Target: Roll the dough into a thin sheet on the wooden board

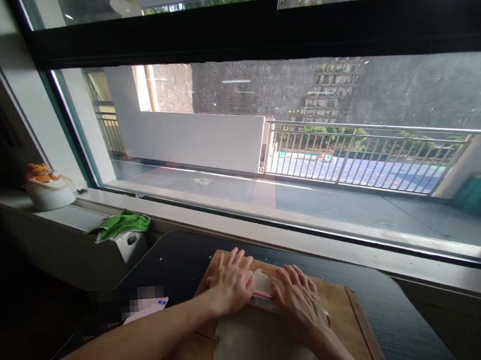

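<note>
A thin, pale sheet of rolled-out dough (257,348) with a ragged edge lies on a wooden board (337,300). Across it runs a pale, roller-like bar (264,301) with a red line along it, mostly hidden under my hands; its exact kind cannot be made out. My left hand (233,280) rests on the bar's left part, fingers stretched forward, palm down. On the right part lies my right hand (298,297), its fingers spread and slightly bent. A small piece of the dough shows beyond the bar, between the hands.
The board sits on a dark table (397,323) beside a wide window sill (210,221). At the table's left lies a pale card or paper (148,309), partly blurred out. Further left, a green cloth (124,224) and a white pot (50,193) stand on a low cabinet (100,257).
</note>
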`<state>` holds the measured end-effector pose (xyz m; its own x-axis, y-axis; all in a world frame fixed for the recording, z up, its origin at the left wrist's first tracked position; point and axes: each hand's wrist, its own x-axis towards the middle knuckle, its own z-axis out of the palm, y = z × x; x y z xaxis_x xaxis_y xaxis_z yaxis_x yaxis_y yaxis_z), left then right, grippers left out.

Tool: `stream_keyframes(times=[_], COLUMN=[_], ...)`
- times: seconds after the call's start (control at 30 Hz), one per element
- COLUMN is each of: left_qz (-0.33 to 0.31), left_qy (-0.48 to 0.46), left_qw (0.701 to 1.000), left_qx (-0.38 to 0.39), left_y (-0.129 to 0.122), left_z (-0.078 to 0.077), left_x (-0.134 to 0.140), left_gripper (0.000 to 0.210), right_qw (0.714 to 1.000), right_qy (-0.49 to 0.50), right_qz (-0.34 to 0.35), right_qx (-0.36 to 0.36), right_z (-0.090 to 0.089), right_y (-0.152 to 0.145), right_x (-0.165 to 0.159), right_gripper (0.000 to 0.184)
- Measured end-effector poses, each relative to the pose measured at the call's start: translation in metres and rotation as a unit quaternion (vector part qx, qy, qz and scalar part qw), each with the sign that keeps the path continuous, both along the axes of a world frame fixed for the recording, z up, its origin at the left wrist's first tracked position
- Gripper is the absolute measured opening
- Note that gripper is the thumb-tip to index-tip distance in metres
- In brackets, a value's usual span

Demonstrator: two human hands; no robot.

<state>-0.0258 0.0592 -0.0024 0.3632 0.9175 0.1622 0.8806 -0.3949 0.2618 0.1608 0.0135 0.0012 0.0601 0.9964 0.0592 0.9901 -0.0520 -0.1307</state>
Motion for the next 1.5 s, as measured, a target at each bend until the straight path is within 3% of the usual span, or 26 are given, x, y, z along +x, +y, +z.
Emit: stream_keyframes(times=[0.1, 0.27, 0.33, 0.47, 0.53, 0.6, 0.77, 0.83, 0.97, 1.07, 1.13, 1.2, 1.33, 1.4, 1.5], left_qz=[-0.015, 0.026, 0.046, 0.01, -0.026, -0.036, 0.046, 0.064, 0.008, -0.07, -0.076, -0.052, 0.032, 0.027, -0.019], left_qy=[-0.007, 0.012, 0.019, 0.024, 0.022, 0.022, 0.032, 0.035, 0.03, 0.025, 0.021, 0.02, 0.012, 0.014, 0.024], left_qw=[0.999, 0.999, 0.999, 1.0, 0.999, 0.997, 0.998, 0.997, 0.999, 0.994, 0.991, 0.993, 0.995, 0.996, 0.998], left_qx=[0.048, 0.028, 0.006, -0.013, 0.032, 0.072, 0.04, 0.03, 0.02, 0.078, 0.104, 0.101, 0.094, 0.083, 0.061], left_y=[-0.003, 0.047, 0.052, 0.016, -0.002, -0.002, 0.057, 0.067, 0.029, -0.003, 0.001, 0.025, 0.067, 0.059, 0.02], left_z=[-0.001, 0.026, 0.028, 0.003, -0.01, -0.014, 0.014, 0.021, 0.004, -0.011, -0.009, 0.003, 0.025, 0.023, 0.003], left_x=[-0.001, 0.015, 0.017, 0.003, -0.004, -0.005, 0.015, 0.019, 0.003, -0.011, -0.011, -0.003, 0.013, 0.01, -0.005], left_gripper=[0.052, 0.061, 0.065, 0.061, 0.055, 0.052, 0.055, 0.055, 0.054, 0.051, 0.05, 0.051, 0.051, 0.051, 0.051], right_qw=[0.999, 0.998, 0.996, 1.0, 0.999, 0.997, 0.998, 0.997, 1.0, 0.996, 0.993, 0.994, 0.998, 1.0, 0.996], right_qy=[-0.011, 0.02, 0.026, 0.007, -0.008, -0.016, 0.008, 0.014, 0.006, -0.02, -0.032, -0.03, -0.001, -0.003, -0.021], right_qz=[0.017, -0.059, -0.088, -0.011, 0.037, 0.05, -0.03, -0.06, 0.014, 0.085, 0.089, 0.063, -0.03, -0.013, 0.089], right_qx=[0.031, 0.023, 0.002, 0.008, 0.028, 0.05, 0.048, 0.036, -0.007, 0.026, 0.064, 0.08, 0.047, 0.025, 0.019], right_z=[-0.001, 0.027, 0.03, 0.008, -0.004, -0.006, 0.023, 0.029, 0.012, -0.004, -0.004, 0.006, 0.029, 0.029, 0.011], right_y=[-0.003, 0.049, 0.054, 0.013, -0.007, -0.007, 0.054, 0.065, 0.027, -0.004, 0.001, 0.025, 0.068, 0.06, 0.021], right_x=[0.001, 0.001, 0.0, 0.002, 0.003, 0.005, 0.006, 0.006, 0.008, 0.011, 0.012, 0.011, 0.009, 0.01, 0.012], right_gripper=[0.051, 0.054, 0.056, 0.054, 0.053, 0.053, 0.055, 0.057, 0.056, 0.053, 0.052, 0.052, 0.055, 0.054, 0.049])
